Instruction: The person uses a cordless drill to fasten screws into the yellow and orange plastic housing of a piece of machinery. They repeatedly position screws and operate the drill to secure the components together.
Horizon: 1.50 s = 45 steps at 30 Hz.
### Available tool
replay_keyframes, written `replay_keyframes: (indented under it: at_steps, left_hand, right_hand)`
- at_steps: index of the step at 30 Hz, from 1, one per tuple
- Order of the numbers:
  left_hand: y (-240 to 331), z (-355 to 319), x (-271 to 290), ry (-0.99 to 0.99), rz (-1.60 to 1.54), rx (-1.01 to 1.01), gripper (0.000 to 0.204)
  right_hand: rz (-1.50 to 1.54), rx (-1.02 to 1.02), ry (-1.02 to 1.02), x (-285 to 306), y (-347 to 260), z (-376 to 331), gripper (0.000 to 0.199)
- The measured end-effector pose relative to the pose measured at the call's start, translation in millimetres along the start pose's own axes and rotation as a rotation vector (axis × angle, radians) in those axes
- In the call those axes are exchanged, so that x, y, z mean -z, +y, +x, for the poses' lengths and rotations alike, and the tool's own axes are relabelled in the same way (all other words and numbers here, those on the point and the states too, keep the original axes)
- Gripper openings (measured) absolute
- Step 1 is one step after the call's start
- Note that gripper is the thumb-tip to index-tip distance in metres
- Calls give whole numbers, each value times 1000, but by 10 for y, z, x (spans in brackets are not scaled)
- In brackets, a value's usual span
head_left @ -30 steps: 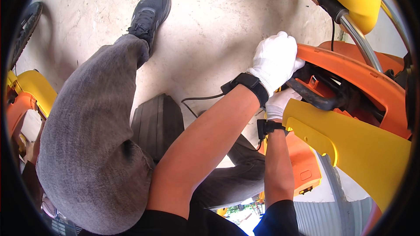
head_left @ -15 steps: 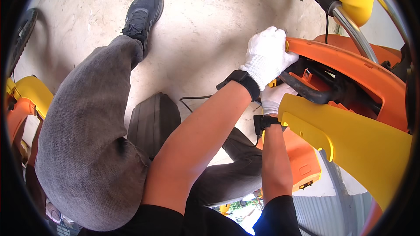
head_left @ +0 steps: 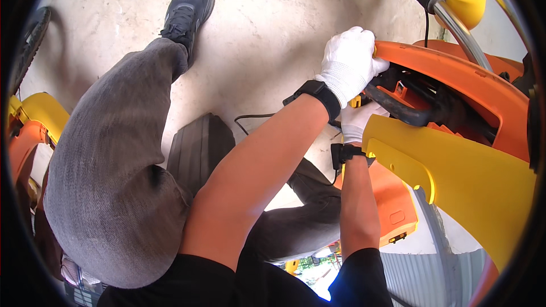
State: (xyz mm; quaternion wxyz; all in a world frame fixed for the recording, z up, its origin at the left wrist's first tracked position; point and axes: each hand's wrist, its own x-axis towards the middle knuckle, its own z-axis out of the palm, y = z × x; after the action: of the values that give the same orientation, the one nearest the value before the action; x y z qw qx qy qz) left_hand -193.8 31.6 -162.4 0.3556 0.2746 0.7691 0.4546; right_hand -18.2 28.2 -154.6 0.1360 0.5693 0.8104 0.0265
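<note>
My left hand (head_left: pixel 348 59), in a white knit glove, is closed around the front end of a long orange plastic panel (head_left: pixel 443 63), thumb toward its inner side. My right hand (head_left: pixel 359 120), in the same kind of glove, reaches in below it, beside a bent black tube (head_left: pixel 401 106) and a small yellow piece (head_left: pixel 356 101). The right fingers are partly hidden by the tube and a broad yellow panel (head_left: pixel 449 170), so their grip does not show. Black bands with small devices circle both wrists. Black parts and a smaller orange piece sit inside the orange shell.
A dark, ridged case-like object (head_left: pixel 200 150) stands on the pale concrete floor (head_left: pixel 267 28) between my legs, with a thin black cable near it. A silver tube (head_left: pixel 463 31) and yellow part rise at upper right. Another orange-and-yellow vehicle part (head_left: pixel 41 119) is at far left.
Both hands keep their places on the vehicle, appearing slightly higher in the picture. The view has shifted a little; nothing is visibly taken hold of or let go.
</note>
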Motion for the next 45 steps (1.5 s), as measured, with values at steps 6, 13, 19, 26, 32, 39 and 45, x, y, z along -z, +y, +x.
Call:
replay_keyframes:
  at_steps: [6,13,19,26,32,39,45]
  left_hand:
    - [16,14,-27,-5,3,9,34]
    - [51,-53,33,5,-40,98,34]
    - [65,-30,43,-16,-9,48,34]
    - [38,3,55,-41,30,-67,30]
    - [19,36,32,-35,23,-141,26]
    - [25,8,64,-47,-52,-64,27]
    - [-107,-44,183,-174,-100,-33,34]
  right_hand:
    - [5,-24,-38,20,-11,1,84]
    - [88,-100,-125,83,-85,19,79]
    - [197,-158,-219,145,-104,51,79]
    - [-5,-64,-115,37,-50,30,83]
    - [-52,-68,-125,12,-10,22,88]
    - [-55,-40,-66,-3,-10,17,90]
    - [72,59,-101,274,-7,21,89]
